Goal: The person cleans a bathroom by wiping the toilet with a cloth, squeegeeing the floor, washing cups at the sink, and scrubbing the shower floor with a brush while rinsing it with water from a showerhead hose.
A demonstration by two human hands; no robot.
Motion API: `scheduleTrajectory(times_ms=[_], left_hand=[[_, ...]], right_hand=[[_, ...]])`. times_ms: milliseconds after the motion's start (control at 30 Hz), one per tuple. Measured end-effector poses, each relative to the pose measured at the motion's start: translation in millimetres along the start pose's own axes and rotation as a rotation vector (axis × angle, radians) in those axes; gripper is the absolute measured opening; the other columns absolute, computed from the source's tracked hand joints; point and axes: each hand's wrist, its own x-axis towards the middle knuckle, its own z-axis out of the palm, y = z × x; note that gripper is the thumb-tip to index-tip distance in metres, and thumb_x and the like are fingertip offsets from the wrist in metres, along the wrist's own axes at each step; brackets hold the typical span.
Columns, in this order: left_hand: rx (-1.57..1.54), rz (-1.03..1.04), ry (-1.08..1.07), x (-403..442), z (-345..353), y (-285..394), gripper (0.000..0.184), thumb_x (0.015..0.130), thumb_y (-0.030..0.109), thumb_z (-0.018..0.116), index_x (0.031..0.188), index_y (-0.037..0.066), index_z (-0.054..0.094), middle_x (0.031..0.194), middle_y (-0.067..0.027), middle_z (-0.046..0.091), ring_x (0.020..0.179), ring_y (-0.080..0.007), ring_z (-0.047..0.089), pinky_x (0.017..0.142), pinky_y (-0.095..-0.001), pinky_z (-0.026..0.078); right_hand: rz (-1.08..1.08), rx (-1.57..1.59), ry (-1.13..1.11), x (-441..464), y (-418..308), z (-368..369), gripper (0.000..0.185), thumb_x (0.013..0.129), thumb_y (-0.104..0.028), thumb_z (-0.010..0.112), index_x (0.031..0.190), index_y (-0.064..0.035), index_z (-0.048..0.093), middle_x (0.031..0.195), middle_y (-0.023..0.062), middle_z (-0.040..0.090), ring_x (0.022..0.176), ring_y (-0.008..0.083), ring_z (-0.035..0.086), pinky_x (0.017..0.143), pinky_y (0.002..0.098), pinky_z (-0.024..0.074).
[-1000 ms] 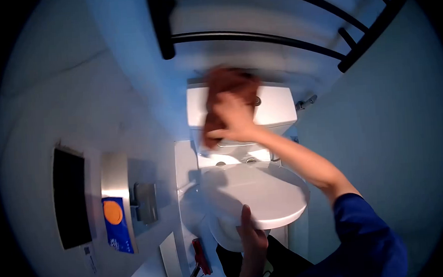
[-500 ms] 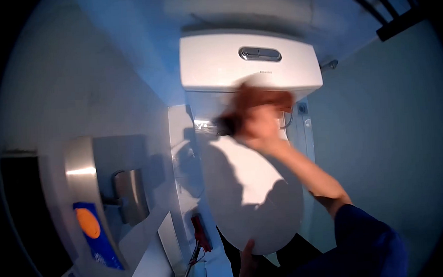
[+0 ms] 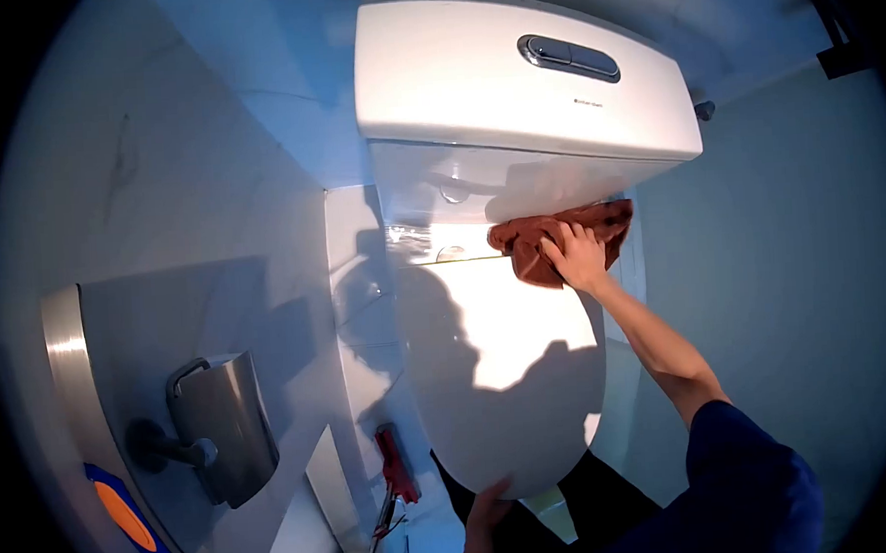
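Observation:
A brown cloth (image 3: 531, 240) lies bunched at the hinge area behind the white toilet lid (image 3: 488, 374), just below the tank (image 3: 493, 74). On the cloth is my right hand (image 3: 577, 254), its fingers bent and pressing into the fabric. The lid is down. At its front edge, my left hand (image 3: 490, 504) touches the rim from below; its fingers are partly hidden and in shadow. A silver flush button (image 3: 569, 59) sits on top of the tank.
To the left, a metal paper holder (image 3: 226, 428) and a metal panel with a blue and orange label (image 3: 125, 513) are on the wall. A red-headed tool (image 3: 396, 464) stands on the floor left of the toilet. A black rack (image 3: 836, 36) is at the upper right.
My right hand has brought the cloth from the tank top down to the hinge area, then rightward. My left hand stays at the lid's front edge. The lid has lowered, and the view has shifted.

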Motion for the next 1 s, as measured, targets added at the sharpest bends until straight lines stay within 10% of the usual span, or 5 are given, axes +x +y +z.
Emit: scheduleTrajectory(times_ms=[167, 300, 500, 667, 1000], left_hand=[[-0.015, 0.001, 0.0, 3, 3, 2, 0.064, 0.078, 0.001, 0.063, 0.134, 0.005, 0.032, 0.131, -0.0118, 0.042, 0.122, -0.0306, 0.04, 0.105, -0.0458, 0.032], [0.014, 0.026, -0.029, 3, 5, 5, 0.064, 0.078, 0.0, 0.063, 0.134, 0.005, 0.032, 0.13, -0.0118, 0.042, 0.121, -0.0308, 0.04, 0.105, -0.046, 0.032], [-0.039, -0.049, 0.037, 9, -23, -1, 0.066, 0.078, 0.001, 0.064, 0.135, 0.005, 0.031, 0.131, -0.0116, 0.041, 0.122, -0.0314, 0.04, 0.105, -0.0465, 0.031], [-0.021, -0.034, -0.051, 11, -1, -2, 0.068, 0.076, 0.003, 0.067, 0.134, 0.005, 0.032, 0.132, -0.0123, 0.041, 0.122, -0.0314, 0.039, 0.105, -0.0463, 0.032], [-0.008, -0.04, 0.072, 6, 6, 5, 0.066, 0.078, 0.0, 0.063, 0.134, 0.008, 0.03, 0.132, -0.0109, 0.039, 0.123, -0.0306, 0.037, 0.106, -0.0481, 0.028]], right_hand=[[-0.103, 0.12, -0.419, 19, -142, -24, 0.051, 0.087, -0.046, 0.045, 0.1, 0.0027, 0.057, 0.101, 0.0225, 0.061, 0.097, 0.0351, 0.059, 0.082, 0.0424, 0.0479], [-0.477, 0.24, -0.171, 29, -209, 12, 0.049, 0.078, -0.046, 0.059, 0.111, -0.0097, 0.056, 0.102, 0.0212, 0.059, 0.089, 0.0357, 0.061, 0.078, 0.0418, 0.0489], [-0.286, -0.029, -0.521, 41, -126, -32, 0.043, 0.084, -0.052, 0.05, 0.099, -0.0137, 0.063, 0.088, 0.0113, 0.067, 0.08, 0.0296, 0.065, 0.067, 0.0403, 0.052], [-0.029, -0.2, -0.365, 38, -9, -53, 0.04, 0.081, -0.047, 0.057, 0.097, -0.0108, 0.065, 0.077, 0.0141, 0.066, 0.072, 0.0272, 0.065, 0.066, 0.0405, 0.0523], [-0.462, 0.686, 0.276, 47, -240, 12, 0.023, 0.072, -0.021, 0.066, 0.091, -0.01, 0.058, 0.081, 0.0111, 0.057, 0.076, 0.0307, 0.059, 0.067, 0.0404, 0.0477]])
